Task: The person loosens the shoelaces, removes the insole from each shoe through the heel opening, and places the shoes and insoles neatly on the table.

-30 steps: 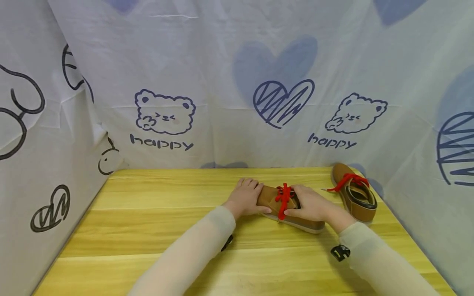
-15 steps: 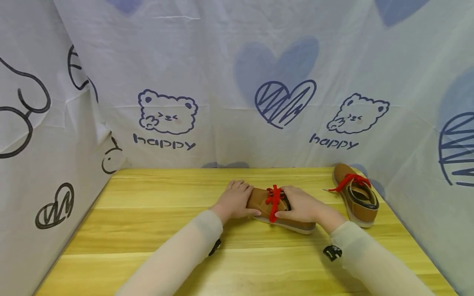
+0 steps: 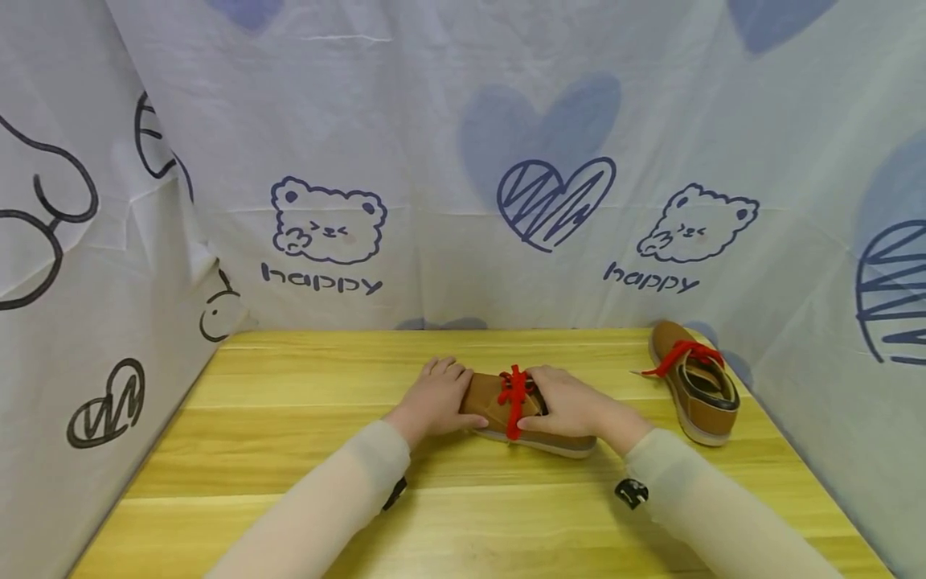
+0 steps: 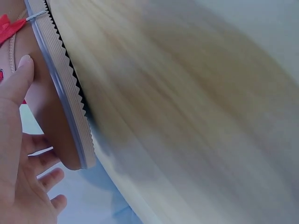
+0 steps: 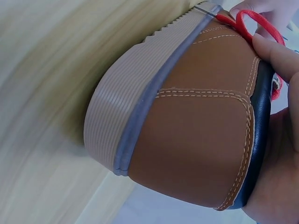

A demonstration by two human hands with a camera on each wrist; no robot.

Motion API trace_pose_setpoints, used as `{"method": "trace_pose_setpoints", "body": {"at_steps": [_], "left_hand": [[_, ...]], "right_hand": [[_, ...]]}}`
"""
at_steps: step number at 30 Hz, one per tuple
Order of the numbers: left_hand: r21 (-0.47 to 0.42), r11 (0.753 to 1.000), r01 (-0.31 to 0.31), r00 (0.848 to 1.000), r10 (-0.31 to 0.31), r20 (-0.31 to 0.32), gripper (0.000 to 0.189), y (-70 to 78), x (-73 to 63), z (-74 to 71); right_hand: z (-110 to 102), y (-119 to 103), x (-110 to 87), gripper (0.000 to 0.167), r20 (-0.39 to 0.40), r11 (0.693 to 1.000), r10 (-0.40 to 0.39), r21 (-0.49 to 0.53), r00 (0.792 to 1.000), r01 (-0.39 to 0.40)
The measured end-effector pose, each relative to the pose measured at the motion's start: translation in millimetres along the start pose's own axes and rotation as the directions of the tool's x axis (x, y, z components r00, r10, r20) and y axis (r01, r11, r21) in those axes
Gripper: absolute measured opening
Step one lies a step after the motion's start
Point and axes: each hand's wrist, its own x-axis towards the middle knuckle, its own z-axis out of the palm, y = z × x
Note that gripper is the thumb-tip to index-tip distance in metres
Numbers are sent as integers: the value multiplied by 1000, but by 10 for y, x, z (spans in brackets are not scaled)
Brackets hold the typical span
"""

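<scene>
A brown leather shoe with red laces tied in a bow sits sole down on the table, its toe pointing left. My left hand grips the toe, thumb on the near side and fingers at the far side. With my right hand I hold the shoe around its ankle opening, the thumb beside the laces. The left wrist view shows the ridged sole at the table and the thumb on the upper. From the right wrist, the stitched heel and dark padded collar fill the view.
A matching brown shoe with red laces stands at the table's back right, its toe toward the rear. Patterned white cloth walls in the wooden table at the back and both sides.
Both hands have moved left along the table with the shoe between them, keeping their hold at the toe and the opening. The other shoe stays where it was.
</scene>
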Motion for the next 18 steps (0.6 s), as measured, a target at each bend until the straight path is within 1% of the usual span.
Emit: {"method": "trace_pose_setpoints", "body": {"at_steps": [6, 10, 14, 18], "left_hand": [[-10, 1000, 8, 1000, -8, -4, 95, -69, -84, 40], [-17, 1000, 15, 999, -16, -32, 93, -135, -151, 63], [-23, 1000, 18, 999, -19, -49, 91, -177, -221, 54], [-14, 1000, 28, 999, -29, -38, 91, -177, -259, 28]], "right_hand": [[20, -61, 53, 86, 9, 1000, -13, 18, 1000, 13], [22, -118, 102, 85, 13, 999, -24, 21, 1000, 24], [36, -155, 146, 83, 20, 999, -40, 10, 999, 40], [28, -179, 154, 84, 26, 999, -33, 28, 999, 33]]}}
